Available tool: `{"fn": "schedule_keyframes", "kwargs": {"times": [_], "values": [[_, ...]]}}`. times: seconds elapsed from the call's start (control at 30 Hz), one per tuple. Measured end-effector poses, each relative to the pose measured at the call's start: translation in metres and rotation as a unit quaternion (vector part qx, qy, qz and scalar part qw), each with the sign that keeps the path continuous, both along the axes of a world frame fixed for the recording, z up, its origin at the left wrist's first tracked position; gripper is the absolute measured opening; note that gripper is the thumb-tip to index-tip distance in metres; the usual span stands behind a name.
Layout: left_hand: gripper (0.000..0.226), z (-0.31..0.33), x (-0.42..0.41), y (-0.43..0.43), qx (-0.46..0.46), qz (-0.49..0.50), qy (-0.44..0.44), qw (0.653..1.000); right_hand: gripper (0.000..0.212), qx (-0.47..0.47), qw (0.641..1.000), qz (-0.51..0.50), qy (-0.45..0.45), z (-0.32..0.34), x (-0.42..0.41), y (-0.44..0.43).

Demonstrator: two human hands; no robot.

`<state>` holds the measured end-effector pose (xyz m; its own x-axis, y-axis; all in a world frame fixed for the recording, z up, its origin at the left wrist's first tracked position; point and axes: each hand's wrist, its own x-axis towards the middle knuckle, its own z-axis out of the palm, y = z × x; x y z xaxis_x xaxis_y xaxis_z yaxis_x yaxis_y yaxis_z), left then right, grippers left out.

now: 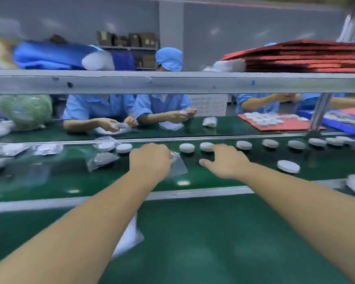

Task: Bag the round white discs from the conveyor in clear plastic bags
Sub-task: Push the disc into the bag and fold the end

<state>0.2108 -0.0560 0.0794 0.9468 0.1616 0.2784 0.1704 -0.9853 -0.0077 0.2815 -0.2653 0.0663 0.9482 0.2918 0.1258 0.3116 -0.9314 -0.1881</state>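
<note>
Round white discs lie in a row along the green conveyor (213,177), from a disc (124,148) at the left to another disc (296,144) at the right. A lone disc (288,166) sits nearer to me. My left hand (151,158) holds a clear plastic bag (177,166) by its top, the bag hanging down to the belt. Stretched over the belt, my right hand (225,160) has its fingers straight, and the forefinger touches a white disc (206,146). Bagged discs (103,159) lie left of my left hand.
A grey shelf beam (172,82) crosses above the belt, carrying red trays (303,56) and blue bundles. Workers in blue sit opposite. A red mat with discs (275,120) lies at the far right. Spare bags (129,236) rest under my left forearm.
</note>
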Motion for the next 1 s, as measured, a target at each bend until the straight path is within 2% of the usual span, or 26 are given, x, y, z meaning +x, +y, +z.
{"fn": "schedule_keyframes", "kwargs": {"times": [0.1,0.2,0.37,0.47,0.6,0.77,0.93,1.0], "values": [[0.021,0.0,-0.039,0.075,0.01,0.093,0.014,0.996,0.062,0.014,0.995,0.098,0.006,-0.014,-0.012,0.085],[0.023,0.0,-0.071,0.118,0.02,0.149,0.029,0.988,0.066,0.022,0.986,0.166,0.006,-0.021,-0.031,0.141],[0.019,-0.006,-0.066,0.109,0.033,0.154,0.045,0.987,0.064,0.039,0.981,0.189,-0.011,-0.017,-0.04,0.147],[0.021,-0.015,-0.03,0.063,0.041,0.099,0.046,0.993,0.055,0.043,0.989,0.142,-0.022,-0.015,-0.026,0.095],[0.017,-0.032,0.02,-0.035,0.044,-0.01,0.04,0.998,0.062,0.021,1.0,0.004,-0.004,-0.02,0.002,-0.021],[0.022,-0.045,0.054,-0.125,0.026,-0.113,0.026,0.993,0.061,0.07,0.986,-0.147,0.029,-0.03,0.015,-0.148],[0.024,-0.07,0.058,-0.143,-0.007,-0.19,0.132,0.973,0.056,0.074,0.978,-0.19,0.041,-0.05,0.038,-0.184],[0.024,-0.093,0.05,-0.14,-0.04,-0.237,0.139,0.961,0.057,0.048,0.98,-0.191,0.04,-0.06,0.057,-0.185]]}}
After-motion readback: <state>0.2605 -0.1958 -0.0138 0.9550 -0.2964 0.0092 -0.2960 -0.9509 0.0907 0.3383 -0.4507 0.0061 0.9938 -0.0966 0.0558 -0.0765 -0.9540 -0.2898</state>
